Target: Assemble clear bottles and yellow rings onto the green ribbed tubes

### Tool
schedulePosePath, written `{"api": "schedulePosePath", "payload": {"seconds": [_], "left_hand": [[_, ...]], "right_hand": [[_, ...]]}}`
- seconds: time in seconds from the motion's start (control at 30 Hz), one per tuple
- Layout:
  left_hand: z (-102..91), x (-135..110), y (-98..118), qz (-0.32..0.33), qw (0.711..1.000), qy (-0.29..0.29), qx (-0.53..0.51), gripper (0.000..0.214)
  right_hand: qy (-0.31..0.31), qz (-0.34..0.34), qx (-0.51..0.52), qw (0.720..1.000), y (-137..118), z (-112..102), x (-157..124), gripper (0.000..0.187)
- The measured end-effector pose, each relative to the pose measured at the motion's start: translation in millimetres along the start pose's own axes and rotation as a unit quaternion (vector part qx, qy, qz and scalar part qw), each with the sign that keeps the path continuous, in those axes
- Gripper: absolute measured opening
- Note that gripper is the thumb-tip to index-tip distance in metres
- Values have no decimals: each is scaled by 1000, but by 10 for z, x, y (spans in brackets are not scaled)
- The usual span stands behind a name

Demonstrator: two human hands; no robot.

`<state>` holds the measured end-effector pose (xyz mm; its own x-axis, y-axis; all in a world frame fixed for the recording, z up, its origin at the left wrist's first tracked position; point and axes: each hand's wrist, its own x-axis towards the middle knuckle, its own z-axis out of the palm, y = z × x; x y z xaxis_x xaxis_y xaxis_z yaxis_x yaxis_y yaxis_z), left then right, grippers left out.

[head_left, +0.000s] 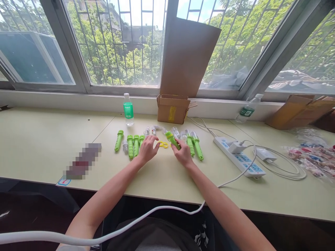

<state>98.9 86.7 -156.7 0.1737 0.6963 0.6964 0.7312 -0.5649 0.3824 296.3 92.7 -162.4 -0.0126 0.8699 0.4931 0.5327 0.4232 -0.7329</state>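
My right hand (pixel 181 151) is closed around a green flashlight-shaped plastic tube (pixel 171 138), its wider end tilted up and to the left. Across from it, my left hand (pixel 148 149) hovers over the table with fingers curved and a gap between thumb and forefinger; I see nothing in it. Yellow plastic rings (pixel 163 144) lie between the two hands. Several similar green tubes (pixel 130 146) rest beside my left hand, partly hidden by it. To the right of my right hand are two green tubes with clear tops (pixel 197 145). Small clear plastic parts (pixel 176 132) lie behind the hands.
A water bottle (pixel 128 109) and an open cardboard box (pixel 172 108) stand at the back. On the right are a white power strip (pixel 239 157) with looping cables, another bottle (pixel 248 108) and bagged small items (pixel 311 158). A white cable (pixel 157 208) crosses before me.
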Motion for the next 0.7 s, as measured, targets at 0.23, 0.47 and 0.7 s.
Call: {"api": "schedulePosePath", "payload": {"seconds": [0.23,0.47,0.7], "left_hand": [[-55,13,6,-28,998,-37,45,13],[-195,74,6,-74,978,-42,189,20],[-449,118,-225,-275,886,-102,359,42]], "right_hand": [[15,-30,-24,999,28,20,9,38],[18,-24,-48,998,60,25,9,37],[13,-15,-51,998,64,32,13,39]]}}
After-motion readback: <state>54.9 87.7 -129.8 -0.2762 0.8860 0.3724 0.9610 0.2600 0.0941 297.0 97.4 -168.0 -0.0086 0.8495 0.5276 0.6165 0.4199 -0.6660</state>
